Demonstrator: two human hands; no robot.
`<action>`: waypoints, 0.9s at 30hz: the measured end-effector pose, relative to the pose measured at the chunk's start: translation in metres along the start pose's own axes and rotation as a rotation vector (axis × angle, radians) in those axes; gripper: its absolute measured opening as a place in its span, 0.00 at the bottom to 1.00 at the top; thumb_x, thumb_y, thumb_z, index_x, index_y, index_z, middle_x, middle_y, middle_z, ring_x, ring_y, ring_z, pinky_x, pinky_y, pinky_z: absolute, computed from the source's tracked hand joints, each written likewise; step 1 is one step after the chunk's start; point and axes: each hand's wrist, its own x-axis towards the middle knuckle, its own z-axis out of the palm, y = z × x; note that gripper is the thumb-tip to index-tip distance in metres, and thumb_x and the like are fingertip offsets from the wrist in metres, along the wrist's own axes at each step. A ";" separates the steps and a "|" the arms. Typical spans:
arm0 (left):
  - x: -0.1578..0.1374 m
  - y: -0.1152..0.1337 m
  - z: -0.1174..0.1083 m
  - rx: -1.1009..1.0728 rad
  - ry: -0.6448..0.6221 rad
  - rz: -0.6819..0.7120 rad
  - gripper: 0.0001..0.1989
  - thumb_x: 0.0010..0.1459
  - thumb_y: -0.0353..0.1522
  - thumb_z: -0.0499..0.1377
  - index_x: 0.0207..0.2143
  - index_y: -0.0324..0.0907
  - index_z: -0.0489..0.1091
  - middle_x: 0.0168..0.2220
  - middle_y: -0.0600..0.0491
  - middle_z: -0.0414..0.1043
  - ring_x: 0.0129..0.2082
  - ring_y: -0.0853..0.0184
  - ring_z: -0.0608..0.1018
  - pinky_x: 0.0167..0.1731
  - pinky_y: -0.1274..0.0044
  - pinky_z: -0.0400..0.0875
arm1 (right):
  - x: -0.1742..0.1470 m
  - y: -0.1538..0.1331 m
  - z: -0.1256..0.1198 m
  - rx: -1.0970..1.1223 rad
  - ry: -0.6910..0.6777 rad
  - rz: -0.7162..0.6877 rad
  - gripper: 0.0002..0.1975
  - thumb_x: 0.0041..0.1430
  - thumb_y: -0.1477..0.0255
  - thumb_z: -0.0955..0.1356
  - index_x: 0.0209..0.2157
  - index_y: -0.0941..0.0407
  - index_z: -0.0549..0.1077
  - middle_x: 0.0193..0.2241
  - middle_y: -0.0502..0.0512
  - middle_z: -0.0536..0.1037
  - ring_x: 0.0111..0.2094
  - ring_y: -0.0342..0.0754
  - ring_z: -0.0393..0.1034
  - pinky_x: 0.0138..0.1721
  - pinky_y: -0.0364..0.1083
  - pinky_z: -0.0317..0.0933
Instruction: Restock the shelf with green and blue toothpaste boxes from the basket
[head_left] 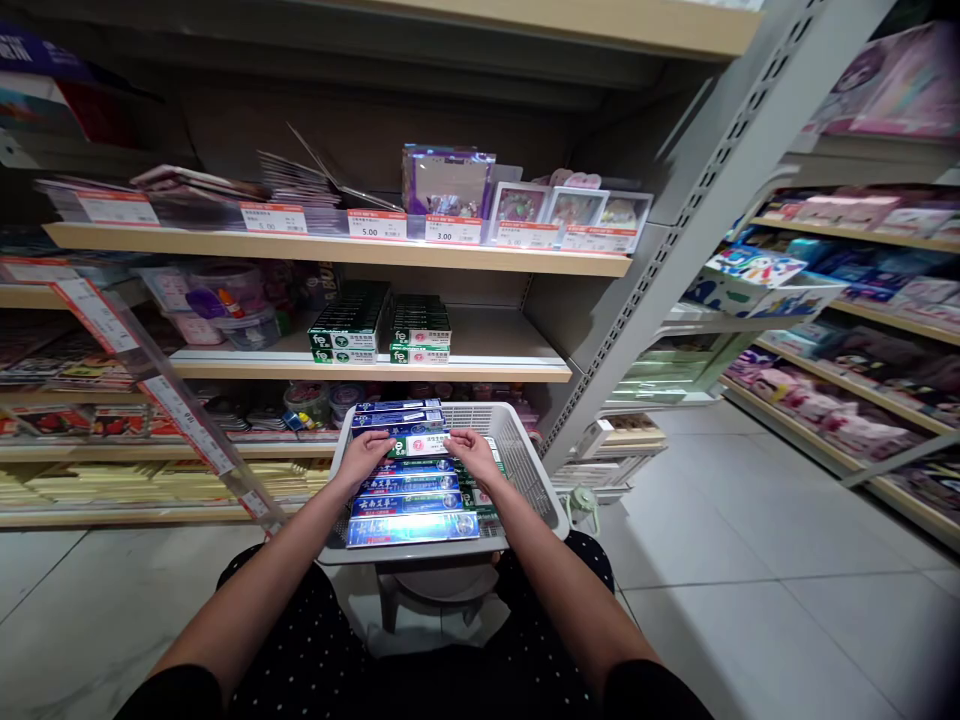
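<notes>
A green-and-white toothpaste box [418, 446] lies crosswise between my hands, above the basket. My left hand [365, 458] pinches its left end, and my right hand [472, 456] grips its right end. Below it, a grey plastic basket [536, 480] holds several blue toothpaste boxes [412, 503] in a row. More green boxes [474, 494] lie in the basket's right part, partly hidden by my right hand and forearm. On the shelf ahead stand two stacks of similar boxes, a left stack [345, 330] and a right stack [420, 330].
The basket rests on a small stool [439, 590] between my knees. Clear plastic tubs [232, 300] stand left of the stacks on the wooden-edged shelf [487, 372]. A slanted price-tag strip [180, 415] juts out at left. A metal upright [660, 270] rises at right.
</notes>
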 end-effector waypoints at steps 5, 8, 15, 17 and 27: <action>-0.003 -0.011 -0.010 -0.149 -0.050 -0.065 0.20 0.47 0.33 0.69 0.43 0.39 0.72 0.37 0.48 0.79 0.36 0.67 0.81 0.42 0.73 0.77 | -0.004 0.005 0.000 0.009 -0.044 -0.036 0.21 0.44 0.61 0.75 0.39 0.56 0.74 0.37 0.57 0.79 0.40 0.49 0.75 0.44 0.49 0.69; -0.001 -0.009 -0.014 -0.229 -0.086 -0.128 0.19 0.48 0.30 0.69 0.44 0.39 0.72 0.39 0.48 0.79 0.37 0.67 0.81 0.44 0.73 0.76 | -0.006 0.003 -0.001 0.051 -0.050 0.015 0.21 0.44 0.61 0.75 0.39 0.56 0.74 0.37 0.57 0.79 0.39 0.49 0.75 0.44 0.49 0.69; -0.002 0.003 -0.007 -0.302 0.004 -0.245 0.15 0.51 0.25 0.67 0.42 0.36 0.73 0.39 0.47 0.78 0.35 0.69 0.81 0.40 0.79 0.78 | -0.007 -0.006 -0.005 0.136 -0.138 0.080 0.18 0.47 0.61 0.74 0.39 0.56 0.76 0.38 0.56 0.80 0.37 0.49 0.75 0.41 0.47 0.68; -0.003 0.007 -0.005 -0.312 0.025 -0.261 0.14 0.50 0.25 0.67 0.41 0.35 0.74 0.39 0.47 0.78 0.34 0.70 0.81 0.39 0.79 0.78 | -0.006 -0.005 -0.006 0.152 -0.161 0.110 0.17 0.47 0.61 0.74 0.39 0.56 0.77 0.39 0.56 0.80 0.37 0.49 0.75 0.41 0.46 0.67; 0.000 0.004 -0.005 -0.317 0.029 -0.251 0.13 0.51 0.25 0.67 0.41 0.36 0.74 0.40 0.47 0.78 0.35 0.69 0.81 0.38 0.79 0.78 | 0.000 -0.004 -0.002 0.159 -0.096 0.181 0.19 0.43 0.62 0.75 0.37 0.56 0.77 0.38 0.57 0.80 0.37 0.49 0.74 0.40 0.46 0.67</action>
